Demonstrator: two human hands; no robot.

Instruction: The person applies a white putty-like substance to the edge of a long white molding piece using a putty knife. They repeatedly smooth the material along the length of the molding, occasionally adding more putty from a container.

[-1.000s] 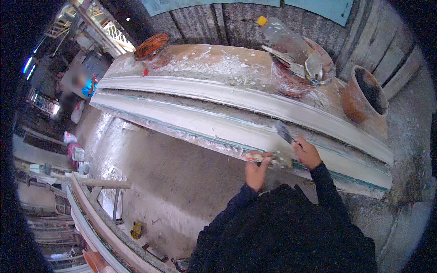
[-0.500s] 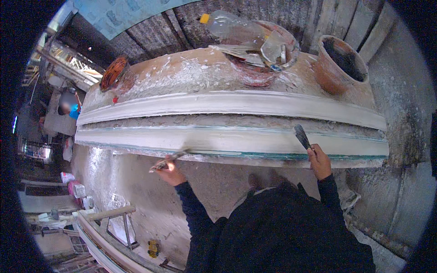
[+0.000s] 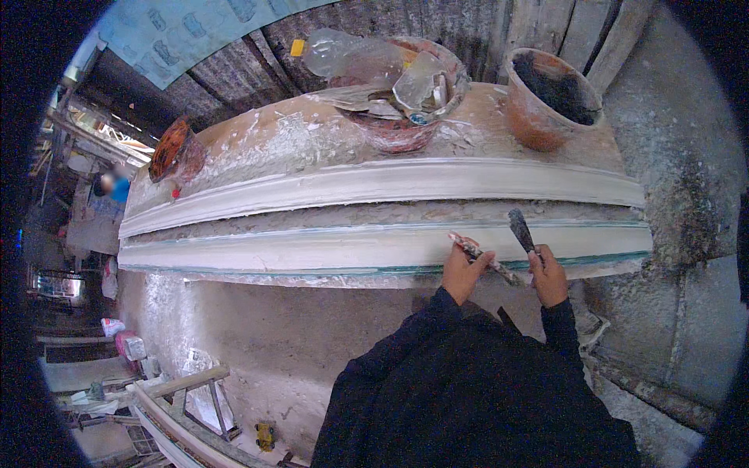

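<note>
Two tools are in my grasp at the near edge of the long white plaster cornice moulding (image 3: pixel 374 249), which lies lengthwise along the plaster-splashed table (image 3: pixel 257 148). My left hand (image 3: pixel 465 271) is closed around a thin plaster-crusted stick tool (image 3: pixel 485 258), its tip lying against the moulding's front face. My right hand (image 3: pixel 549 274) is closed around the handle of a dark narrow-bladed scraper (image 3: pixel 520 229), blade pointing up and away over the moulding's lower band. The two hands sit near each other, toward the right end of the piece. A second white moulding profile (image 3: pixel 390 183) runs parallel just behind the first. Behind that stand a reddish bowl (image 3: pixel 390 129) holding a clear plastic bottle (image 3: pixel 335 54) and scraps, a rusty-brown bucket (image 3: pixel 546 101) with dark contents at the right, and a small red-orange dish (image 3: pixel 173 150) at the left end. Corrugated metal sheeting (image 3: pixel 234 70) backs the table.
</note>
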